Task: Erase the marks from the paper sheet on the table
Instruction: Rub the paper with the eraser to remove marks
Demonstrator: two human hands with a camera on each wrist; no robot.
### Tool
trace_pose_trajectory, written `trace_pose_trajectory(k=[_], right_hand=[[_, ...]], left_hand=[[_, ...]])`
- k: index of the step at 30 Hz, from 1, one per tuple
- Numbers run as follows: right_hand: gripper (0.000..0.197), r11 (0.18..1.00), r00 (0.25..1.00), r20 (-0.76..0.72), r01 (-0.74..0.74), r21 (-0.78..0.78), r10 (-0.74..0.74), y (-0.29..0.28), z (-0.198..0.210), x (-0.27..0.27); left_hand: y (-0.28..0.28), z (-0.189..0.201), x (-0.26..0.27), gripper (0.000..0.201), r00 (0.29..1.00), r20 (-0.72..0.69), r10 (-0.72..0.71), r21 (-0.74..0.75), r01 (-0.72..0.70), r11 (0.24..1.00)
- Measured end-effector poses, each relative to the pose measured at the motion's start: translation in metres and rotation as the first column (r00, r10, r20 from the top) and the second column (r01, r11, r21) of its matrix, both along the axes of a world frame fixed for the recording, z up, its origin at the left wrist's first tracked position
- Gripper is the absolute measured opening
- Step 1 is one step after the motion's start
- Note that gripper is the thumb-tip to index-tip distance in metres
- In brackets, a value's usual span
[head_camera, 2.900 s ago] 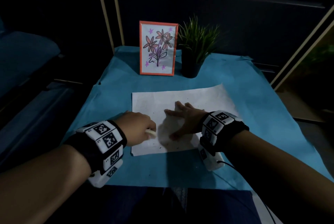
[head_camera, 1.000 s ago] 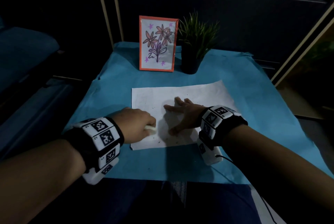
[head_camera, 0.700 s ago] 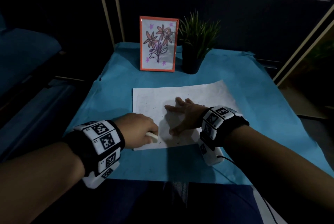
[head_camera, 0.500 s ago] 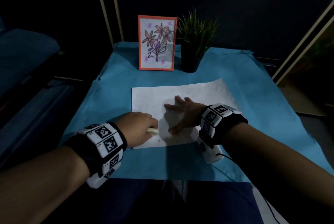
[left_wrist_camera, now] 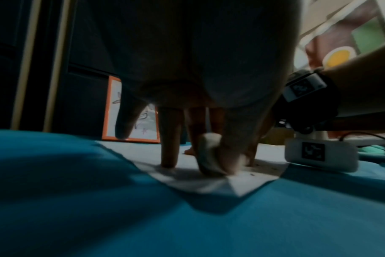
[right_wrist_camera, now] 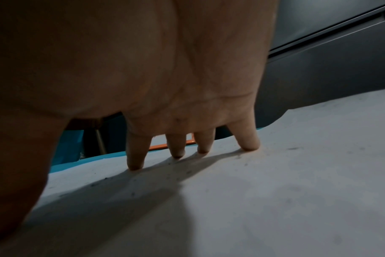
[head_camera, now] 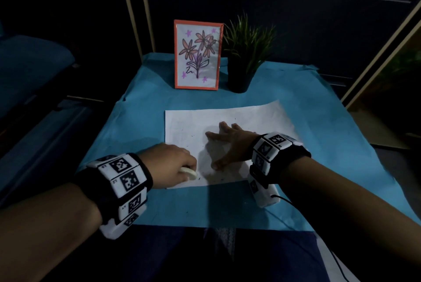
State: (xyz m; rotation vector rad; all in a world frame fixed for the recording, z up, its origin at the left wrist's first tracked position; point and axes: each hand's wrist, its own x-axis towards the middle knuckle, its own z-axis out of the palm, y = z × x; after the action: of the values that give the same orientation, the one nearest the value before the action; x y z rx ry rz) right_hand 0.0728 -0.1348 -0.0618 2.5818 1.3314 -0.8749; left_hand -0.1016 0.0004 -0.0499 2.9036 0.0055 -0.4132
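The left hand (head_camera: 169, 163) pinches an eraser (head_camera: 188, 172) against the near left corner of the paper (head_camera: 250, 117), while the right hand (head_camera: 230, 142) presses it flat, fingers (right_wrist_camera: 246, 139) spread.

table (head_camera: 141, 122) w/ blue cover. on it: white paper sheet (head_camera: 250, 117) near front. framed flower pic (head_camera: 197, 55) & potted plant (head_camera: 245, 54) at back.

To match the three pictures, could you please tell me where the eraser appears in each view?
Head: eraser pinched by the left hand, at the paper's near left corner.
Left wrist: centre, between fingertips, on the paper.
Right wrist: not in view.
Shared landmark: the paper; the orange frame too.
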Motion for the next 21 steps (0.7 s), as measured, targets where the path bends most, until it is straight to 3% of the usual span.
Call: trace_pose_trajectory(k=[4, 9, 15, 21], right_hand=[[0.099, 1.0, 1.0, 0.007, -0.005, 0.007, 0.005, 0.001, -0.001, 0.001], [0.1, 1.0, 1.0, 0.011, -0.003, -0.001, 0.003, 0.0, -0.001, 0.0], [0.098, 1.0, 1.0, 0.007, -0.006, 0.001, 0.006, 0.0, 0.004, -0.002], [0.099, 1.0, 1.0, -0.004, -0.004, -0.014, 0.004, 0.0, 0.004, -0.002]], left_hand=[[0.005, 0.0, 0.008, 0.015, 0.995, 0.032, 0.091, 0.002, -0.091, 0.996], [-0.003, 0.004, 0.0, 0.016, 0.998, -0.059, -0.032, 0.0, 0.032, 0.999], [0.006, 0.008, 0.017, 0.018, 0.996, 0.004, 0.094, 0.047, -0.094, 0.994], [-0.004, 0.007, 0.006, 0.012, 0.993, -0.113, -0.018, 0.01, 0.02, 1.0]])
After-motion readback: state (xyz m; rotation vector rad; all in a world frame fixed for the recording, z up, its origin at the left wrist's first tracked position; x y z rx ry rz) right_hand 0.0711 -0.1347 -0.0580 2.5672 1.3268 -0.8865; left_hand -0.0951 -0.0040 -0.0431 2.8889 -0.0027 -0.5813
